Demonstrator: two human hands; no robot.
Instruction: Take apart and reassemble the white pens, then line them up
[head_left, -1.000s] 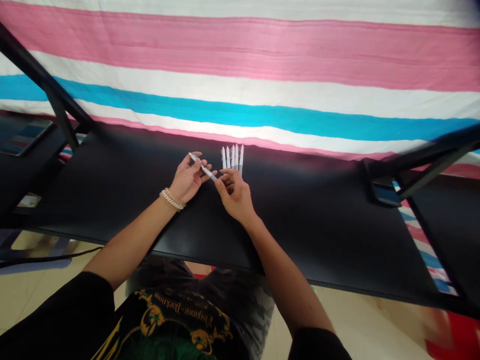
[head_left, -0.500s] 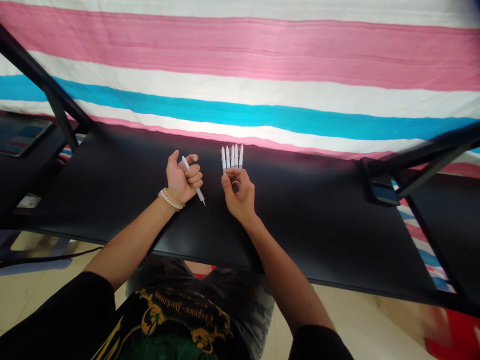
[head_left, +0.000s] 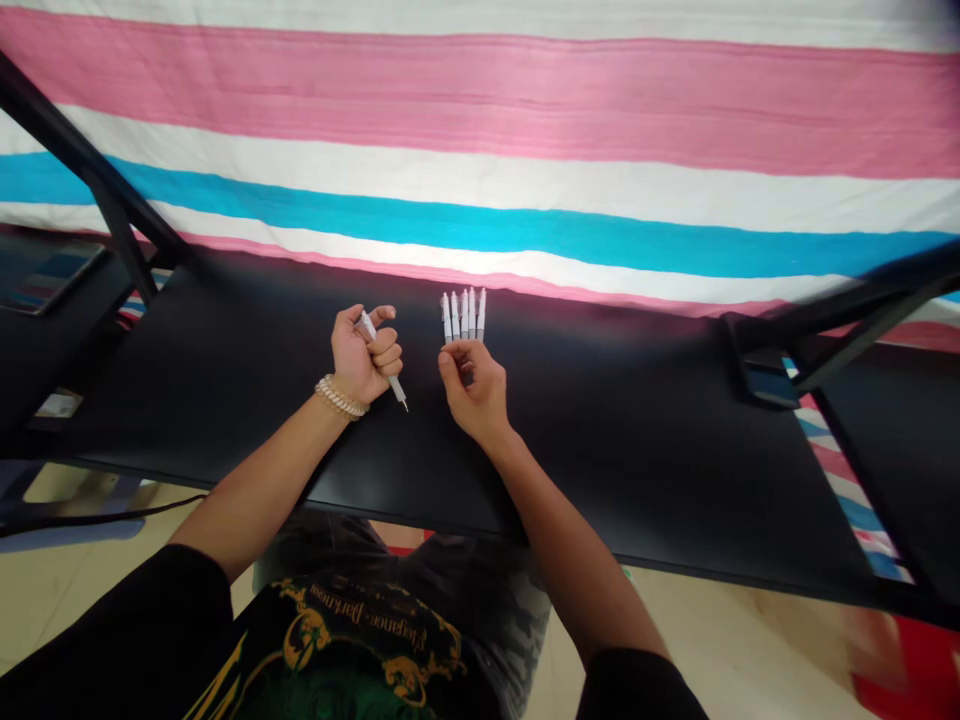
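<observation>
We have the white pen [head_left: 397, 387] in our left hand [head_left: 364, 352], across the upturned palm. Our curled fingers close over its middle; the upper end with the clip shows between thumb and forefinger, and the thin tip sticks out past the fingers, slanting towards the table's near edge and to the right. The thumb and forefinger of that hand are raised and parted.

To the right, five pens [head_left: 463, 318] lie side by side on the black table [head_left: 615, 430], close to the middle of its far edge, tops pointing away from us. Our right hand [head_left: 478, 392] is at their near ends, covering them, its fingers bent and its thumb and forefinger brought close together. We cannot tell whether those two grip anything.

We wear a pale beaded bracelet [head_left: 341, 398] on our left wrist. Past the table's far edge spreads a striped cloth [head_left: 480, 110] in pink, white and blue.
</observation>
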